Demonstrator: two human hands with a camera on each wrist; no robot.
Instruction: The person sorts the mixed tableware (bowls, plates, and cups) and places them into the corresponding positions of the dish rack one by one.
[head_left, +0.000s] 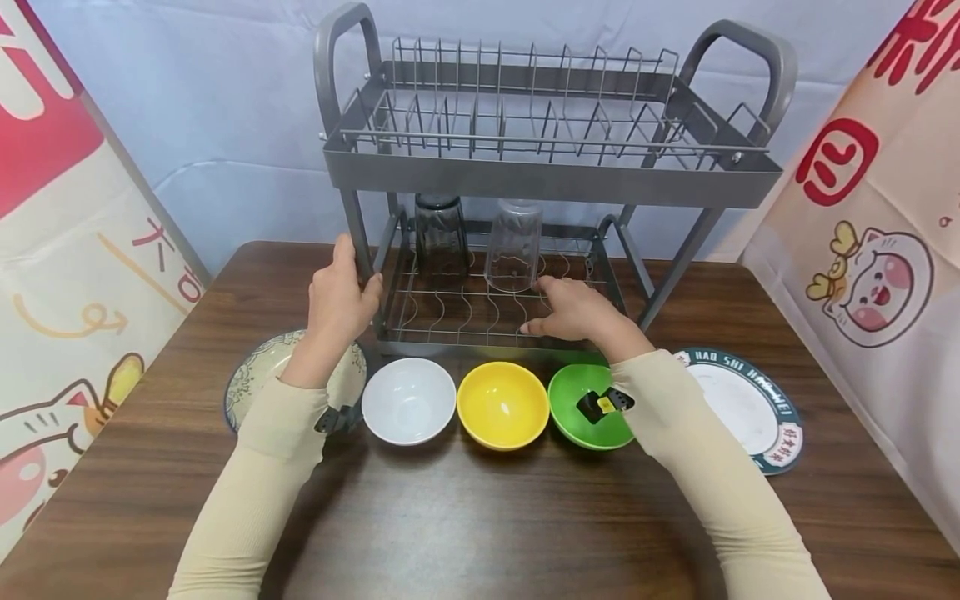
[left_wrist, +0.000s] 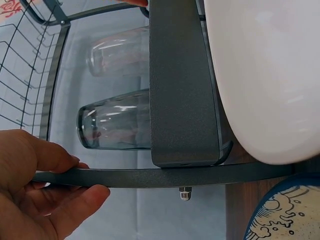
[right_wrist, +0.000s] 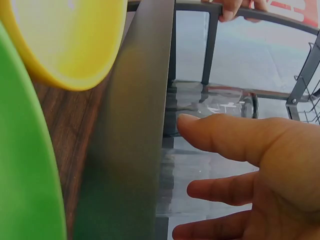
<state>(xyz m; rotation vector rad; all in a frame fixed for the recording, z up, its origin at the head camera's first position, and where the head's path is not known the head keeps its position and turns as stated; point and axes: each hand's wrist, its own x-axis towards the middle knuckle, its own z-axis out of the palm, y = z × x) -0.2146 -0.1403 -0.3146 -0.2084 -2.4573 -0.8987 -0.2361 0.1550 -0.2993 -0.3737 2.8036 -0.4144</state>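
Observation:
My left hand grips the left front post of a grey two-tier dish rack; in the left wrist view thumb and fingers pinch that post from both sides. Over the lower tier, my right hand reaches in with its fingers apart, beside a clear glass. From the right wrist camera the thumb and fingers look spread, with nothing gripped. Whether a fingertip touches the clear glass, I cannot tell. A darker grey glass stands upside down to the left of the clear one.
In front of the rack stand a white bowl, a yellow bowl and a green bowl. A patterned plate lies under my left forearm. Right of my right sleeve is a green-rimmed plate. The upper tier has wire dividers.

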